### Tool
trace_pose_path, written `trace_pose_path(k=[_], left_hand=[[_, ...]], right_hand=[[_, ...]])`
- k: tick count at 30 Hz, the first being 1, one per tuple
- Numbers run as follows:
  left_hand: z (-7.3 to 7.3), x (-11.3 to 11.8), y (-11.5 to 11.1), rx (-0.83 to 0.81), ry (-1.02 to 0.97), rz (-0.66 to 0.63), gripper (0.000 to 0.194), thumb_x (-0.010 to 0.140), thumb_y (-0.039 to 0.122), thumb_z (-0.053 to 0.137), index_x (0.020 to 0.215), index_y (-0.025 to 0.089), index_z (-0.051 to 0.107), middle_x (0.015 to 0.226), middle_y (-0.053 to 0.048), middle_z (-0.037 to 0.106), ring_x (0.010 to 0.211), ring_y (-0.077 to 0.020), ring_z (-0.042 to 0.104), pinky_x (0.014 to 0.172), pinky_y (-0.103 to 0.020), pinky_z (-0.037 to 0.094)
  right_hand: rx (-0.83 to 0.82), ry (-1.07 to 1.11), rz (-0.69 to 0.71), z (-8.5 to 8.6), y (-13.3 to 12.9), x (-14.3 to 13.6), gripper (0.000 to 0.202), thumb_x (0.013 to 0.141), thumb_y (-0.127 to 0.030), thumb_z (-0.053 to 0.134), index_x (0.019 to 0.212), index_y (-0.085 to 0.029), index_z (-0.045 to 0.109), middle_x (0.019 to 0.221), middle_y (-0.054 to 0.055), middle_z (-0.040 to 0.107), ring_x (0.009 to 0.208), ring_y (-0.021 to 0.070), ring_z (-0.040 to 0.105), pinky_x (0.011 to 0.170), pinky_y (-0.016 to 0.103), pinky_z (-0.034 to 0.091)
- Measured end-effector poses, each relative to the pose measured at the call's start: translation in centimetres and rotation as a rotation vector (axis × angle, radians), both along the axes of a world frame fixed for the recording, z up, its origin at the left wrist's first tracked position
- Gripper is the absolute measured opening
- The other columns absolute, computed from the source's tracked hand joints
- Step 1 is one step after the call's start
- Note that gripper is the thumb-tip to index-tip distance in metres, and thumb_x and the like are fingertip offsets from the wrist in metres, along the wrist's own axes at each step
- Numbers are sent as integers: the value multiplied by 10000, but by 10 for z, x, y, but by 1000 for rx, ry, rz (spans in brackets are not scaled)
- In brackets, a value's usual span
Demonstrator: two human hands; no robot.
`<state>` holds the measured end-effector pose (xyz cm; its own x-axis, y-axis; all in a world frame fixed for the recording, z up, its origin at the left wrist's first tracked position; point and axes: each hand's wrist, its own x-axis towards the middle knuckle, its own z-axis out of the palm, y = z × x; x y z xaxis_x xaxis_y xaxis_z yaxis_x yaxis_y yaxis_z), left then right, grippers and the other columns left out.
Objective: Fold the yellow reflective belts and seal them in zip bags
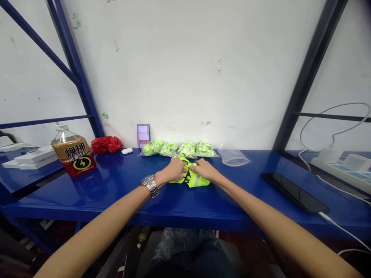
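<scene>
A person's left hand [174,170] and right hand [205,170] grip a bright yellow-green cloth item [198,180] with pale reflective strips, at the middle of the near part of a blue worktop [116,193]. The fingers of both hands are curled into the fabric, pinching it from either side, with dark edging visible between them. A silver watch [150,185] circles the left wrist.

Just beyond the hands, four clear bags [187,148] packed with similar yellow-green material form a row toward the far edge, by a white wall [185,69]. An empty clear bag [232,155] lies flat to the right of the row. At the row's left end, a small upright card [143,135], its face blurred, stands near the wall.

Farther left are a small white case [126,151], a crumpled red plastic bag [106,144] and, nearer, a large bottle [74,152] with a white cap, a yellow and black label and dark red at its base. On the right side of the worktop lies a black phone [294,192], face up, a white cable [344,229] plugged into its near end. A white power strip [344,166] sits at far right.
</scene>
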<state>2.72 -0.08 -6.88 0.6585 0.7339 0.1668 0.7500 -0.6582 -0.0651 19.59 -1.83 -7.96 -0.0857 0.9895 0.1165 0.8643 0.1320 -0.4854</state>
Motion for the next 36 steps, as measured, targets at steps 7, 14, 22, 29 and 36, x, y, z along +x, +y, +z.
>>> trace_pose_path(k=[7,14,22,29,36], left_hand=[[-29,-16,-1,226,-179,-94,503,920,195,391,1410,169,281,937,-94,511,868,-224,491,769,-339,446],[-25,-21,-4,273,1,-169,414,975,242,262,1368,153,359,1024,-137,553,949,-248,521,820,-370,422],[-9,-37,-9,17,97,-251,606,966,488,281,1445,126,193,1435,-192,383,1262,-296,437,981,-384,350],[-14,-38,-12,136,88,-306,525,960,379,386,1386,103,249,1367,-224,440,1200,-307,498,954,-388,379],[-15,-31,-9,180,36,-257,352,963,336,397,1226,103,410,1094,-176,595,1029,-282,572,888,-388,424]], right_hand=[[398,-259,-64,-12,-21,-13,371,933,-355,367,1251,-169,408,1153,205,489,979,331,531,730,417,415],[602,-391,430,-9,-22,14,378,977,-396,291,1042,-138,559,1004,140,563,993,261,496,905,428,393],[413,-444,658,-7,-19,37,700,897,-545,432,1382,-51,331,1341,257,421,1251,358,401,991,505,384],[496,-462,649,-16,-7,33,491,909,-406,485,1265,-75,414,1171,225,508,1111,327,504,862,463,471],[438,-347,536,-15,-6,30,422,922,-411,463,1188,-85,496,1069,198,575,989,287,542,840,411,442]])
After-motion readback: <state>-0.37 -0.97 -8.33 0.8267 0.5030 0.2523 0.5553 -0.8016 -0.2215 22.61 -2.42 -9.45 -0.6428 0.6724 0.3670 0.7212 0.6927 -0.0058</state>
